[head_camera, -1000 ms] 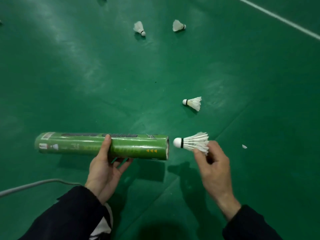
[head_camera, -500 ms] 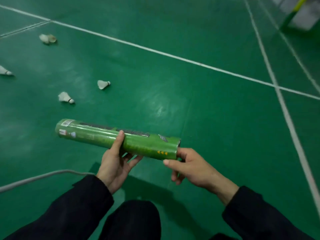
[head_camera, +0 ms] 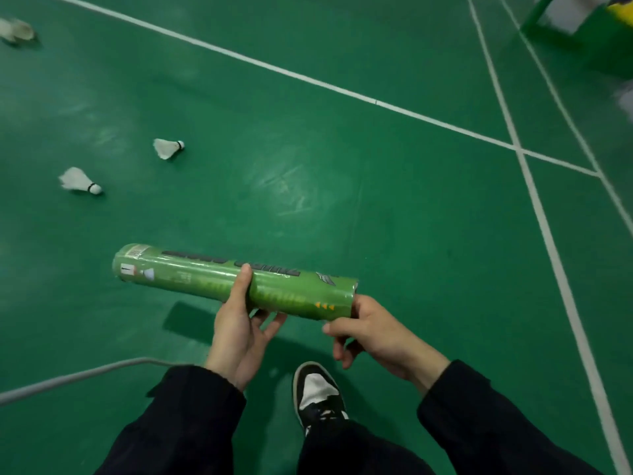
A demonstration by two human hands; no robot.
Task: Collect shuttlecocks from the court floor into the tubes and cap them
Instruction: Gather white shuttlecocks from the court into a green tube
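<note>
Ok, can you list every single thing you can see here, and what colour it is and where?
tube: one, green, held level above the floor
shuttlecocks: three, white, on the floor at far left
court floor: green, crossed by white lines
cable: one, grey, on the floor at lower left
green and white object: blurred, top right corner
shoe: one, black and white, between the arms
sleeves: two, black
left hand: grips the tube's middle
right hand: at the tube's right end
</note>
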